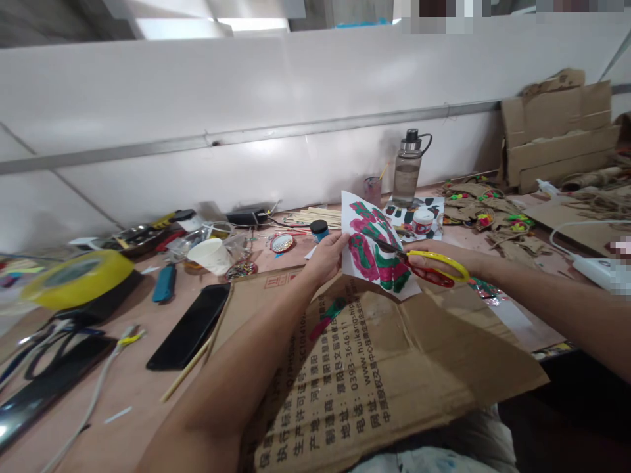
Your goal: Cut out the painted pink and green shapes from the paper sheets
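Note:
My left hand (328, 256) pinches the left edge of a white sheet of paper (359, 266) painted with magenta and green patches. In my right hand (466, 257) are scissors (438, 268) with one yellow and one red handle loop. Their dark blades lie across the painted paper from the right; whether they are cutting into it I cannot tell. Most of my right fingers are hidden behind the handles. Below the paper, a flattened cardboard piece (394, 368) with printed Chinese text reaches over the table edge toward my lap. A small green and magenta painted strip (328, 318) lies on it.
Left on the table (148, 387) are a roll of yellow tape (79, 279), a black phone (190, 326), a paper cup (210, 255) and a blue cutter (164, 284). Behind the paper stand a water bottle (408, 172) and paint jars. Cardboard (557, 138) leans at the back right.

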{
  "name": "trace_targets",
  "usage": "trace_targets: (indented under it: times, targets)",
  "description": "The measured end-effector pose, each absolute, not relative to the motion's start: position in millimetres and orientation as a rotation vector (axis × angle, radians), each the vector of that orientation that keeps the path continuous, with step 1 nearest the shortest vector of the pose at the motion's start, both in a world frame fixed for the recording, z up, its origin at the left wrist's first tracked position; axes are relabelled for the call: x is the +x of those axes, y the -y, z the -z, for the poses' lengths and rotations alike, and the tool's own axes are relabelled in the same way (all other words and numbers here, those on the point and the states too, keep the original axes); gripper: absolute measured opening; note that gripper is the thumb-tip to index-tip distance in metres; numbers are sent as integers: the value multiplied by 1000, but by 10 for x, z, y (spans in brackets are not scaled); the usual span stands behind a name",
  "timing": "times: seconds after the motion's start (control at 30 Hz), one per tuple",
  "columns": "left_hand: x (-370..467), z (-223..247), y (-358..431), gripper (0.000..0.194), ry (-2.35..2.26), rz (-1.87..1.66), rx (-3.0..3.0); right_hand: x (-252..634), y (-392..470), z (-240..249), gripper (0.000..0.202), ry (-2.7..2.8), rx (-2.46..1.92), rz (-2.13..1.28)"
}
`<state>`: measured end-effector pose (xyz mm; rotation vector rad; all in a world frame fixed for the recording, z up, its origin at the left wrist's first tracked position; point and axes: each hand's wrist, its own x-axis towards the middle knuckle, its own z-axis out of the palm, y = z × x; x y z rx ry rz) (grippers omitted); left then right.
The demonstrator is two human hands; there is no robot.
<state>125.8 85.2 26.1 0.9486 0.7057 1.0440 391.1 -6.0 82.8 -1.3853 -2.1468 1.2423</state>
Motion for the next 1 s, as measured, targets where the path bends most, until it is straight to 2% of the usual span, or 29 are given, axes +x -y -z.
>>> trace_targets:
  times: [0.2,0.37,0.6,0.73,0.9,1.0]
  targets:
    - [1198,-416,-836,24,-729,-1051,986,3932,66,-835,62,2142,-1417,-1224]
    - [1085,-526,-868,31,-731,-1061,1059,3928,132,-944,66,2125,-1525,-1183]
    - [1006,-583,-869,32,-711,-1079,1102,4008,156,-1047,64,2301,-1442,-931]
    - [1000,-585,-861,32,-682,-1073,1093,4016,176,-1036,60,2276,-1435,-957]
    - [992,-566,-872,32,-701,-1076,1107,3987,225,-1045,71,2267,-1487,-1046]
    - [986,-554,-885,35,-698,-1076,1135,3980,244,-1059,70,2298,-1473,-994]
